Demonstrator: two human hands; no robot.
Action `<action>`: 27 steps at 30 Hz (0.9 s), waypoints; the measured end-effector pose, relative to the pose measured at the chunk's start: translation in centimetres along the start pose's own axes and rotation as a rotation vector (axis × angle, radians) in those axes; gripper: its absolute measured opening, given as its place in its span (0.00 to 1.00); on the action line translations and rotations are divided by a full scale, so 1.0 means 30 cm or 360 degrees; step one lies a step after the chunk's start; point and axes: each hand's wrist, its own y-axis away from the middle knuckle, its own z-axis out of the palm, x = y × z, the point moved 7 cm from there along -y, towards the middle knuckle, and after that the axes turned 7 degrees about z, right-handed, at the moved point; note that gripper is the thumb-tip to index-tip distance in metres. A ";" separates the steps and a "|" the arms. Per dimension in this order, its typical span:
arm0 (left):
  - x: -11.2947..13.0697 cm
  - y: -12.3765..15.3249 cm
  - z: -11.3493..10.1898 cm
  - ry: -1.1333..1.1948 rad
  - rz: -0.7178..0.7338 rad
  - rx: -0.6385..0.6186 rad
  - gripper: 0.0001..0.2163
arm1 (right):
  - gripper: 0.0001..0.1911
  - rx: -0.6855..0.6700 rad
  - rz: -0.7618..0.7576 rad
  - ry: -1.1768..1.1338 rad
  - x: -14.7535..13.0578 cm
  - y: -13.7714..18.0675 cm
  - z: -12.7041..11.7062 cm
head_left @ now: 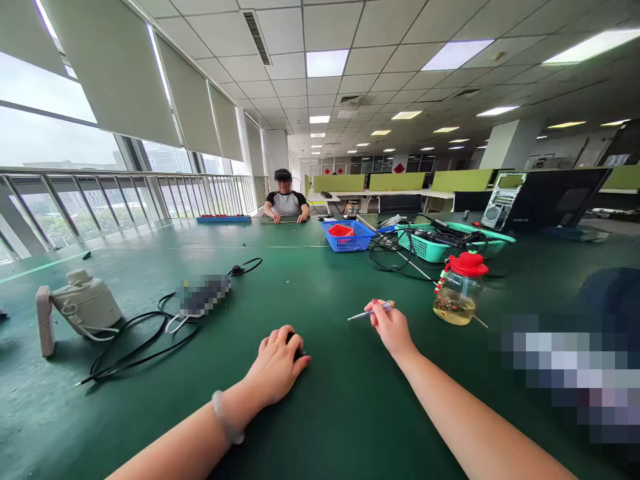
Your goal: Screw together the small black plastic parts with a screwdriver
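My left hand [275,363] is curled over a small black object [296,345] on the green tabletop. Most of that object is hidden under my fingers; the part that shows looks like a computer mouse. To the right, my right hand [391,327] pinches a small screwdriver [359,315] by its handle. Its thin metal shaft points left toward the black object, apart from it and slightly farther up the table. Beyond my right hand stands a glass bottle [456,300] with a red lid and yellowish liquid inside.
At left are a pale flask [87,303], black cable [135,343] and a blurred dark item [205,297]. Farther back sit a blue basket [350,241], a turquoise basket [435,252] of cables and a computer case [500,203]. A person [286,200] sits at the far end.
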 end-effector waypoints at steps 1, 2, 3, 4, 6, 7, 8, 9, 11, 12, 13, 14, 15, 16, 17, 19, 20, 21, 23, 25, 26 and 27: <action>-0.044 0.053 -0.015 -0.0008 -0.0048 -0.0011 0.11 | 0.28 0.0002 -0.0013 0.0025 -0.004 0.001 0.001; -0.096 0.106 -0.031 -0.0032 -0.0112 -0.0016 0.11 | 0.28 -0.0003 -0.0032 0.0049 -0.011 0.002 0.003; -0.155 0.158 -0.049 -0.0068 -0.0183 -0.0010 0.12 | 0.28 -0.0016 -0.0056 0.0069 -0.019 0.005 0.007; -0.218 0.207 -0.065 -0.0117 -0.0259 -0.0015 0.12 | 0.28 -0.0031 -0.0087 0.0084 -0.030 0.009 0.010; -0.354 0.296 -0.097 -0.0231 -0.0418 -0.0007 0.14 | 0.28 -0.0058 -0.0156 0.0109 -0.056 0.020 0.018; -0.420 0.335 -0.113 -0.0301 -0.0494 -0.0005 0.15 | 0.29 -0.0061 -0.0193 0.0124 -0.069 0.026 0.020; -0.480 0.368 -0.129 -0.0380 -0.0551 0.0005 0.16 | 0.29 -0.0060 -0.0223 0.0148 -0.080 0.032 0.021; -0.534 0.396 -0.144 -0.0437 -0.0599 0.0012 0.18 | 0.29 -0.0070 -0.0239 0.0177 -0.089 0.036 0.024; -0.618 0.435 -0.167 -0.0465 -0.0652 0.0002 0.19 | 0.29 -0.0066 -0.0250 0.0219 -0.099 0.042 0.025; -0.648 0.447 -0.178 -0.0463 -0.0663 -0.0005 0.20 | 0.29 -0.0061 -0.0252 0.0231 -0.101 0.043 0.024; -0.669 0.454 -0.192 -0.0462 -0.0664 -0.0003 0.20 | 0.29 -0.0053 -0.0255 0.0236 -0.103 0.044 0.022; -0.680 0.455 -0.209 -0.0458 -0.0649 0.0015 0.20 | 0.29 -0.0046 -0.0258 0.0237 -0.104 0.044 0.020; -0.685 0.454 -0.231 -0.0448 -0.0629 0.0053 0.19 | 0.29 -0.0038 -0.0261 0.0234 -0.105 0.044 0.017; -0.685 0.452 -0.257 -0.0432 -0.0617 0.0118 0.19 | 0.29 -0.0032 -0.0262 0.0232 -0.105 0.044 0.015; -0.682 0.450 -0.287 -0.0401 -0.0611 0.0209 0.19 | 0.29 -0.0029 -0.0262 0.0235 -0.104 0.043 0.013; -0.672 0.453 -0.351 -0.0285 -0.0638 0.0438 0.20 | 0.29 -0.0025 -0.0261 0.0245 -0.100 0.041 0.011; -0.668 0.459 -0.380 -0.0197 -0.0672 0.0559 0.21 | 0.29 -0.0024 -0.0256 0.0250 -0.097 0.040 0.010; -0.668 0.468 -0.404 -0.0090 -0.0723 0.0666 0.23 | 0.29 -0.0025 -0.0249 0.0253 -0.092 0.038 0.009; -0.673 0.486 -0.425 0.0171 -0.0855 0.0790 0.27 | 0.29 -0.0028 -0.0233 0.0243 -0.082 0.033 0.009; -0.683 0.504 -0.423 0.0445 -0.0993 0.0853 0.32 | 0.28 -0.0034 -0.0224 0.0221 -0.074 0.029 0.009; -0.686 0.511 -0.418 0.0568 -0.1029 0.0880 0.35 | 0.28 -0.0036 -0.0224 0.0211 -0.070 0.027 0.009; -0.688 0.516 -0.414 0.0667 -0.1042 0.0909 0.36 | 0.28 -0.0034 -0.0225 0.0205 -0.068 0.026 0.009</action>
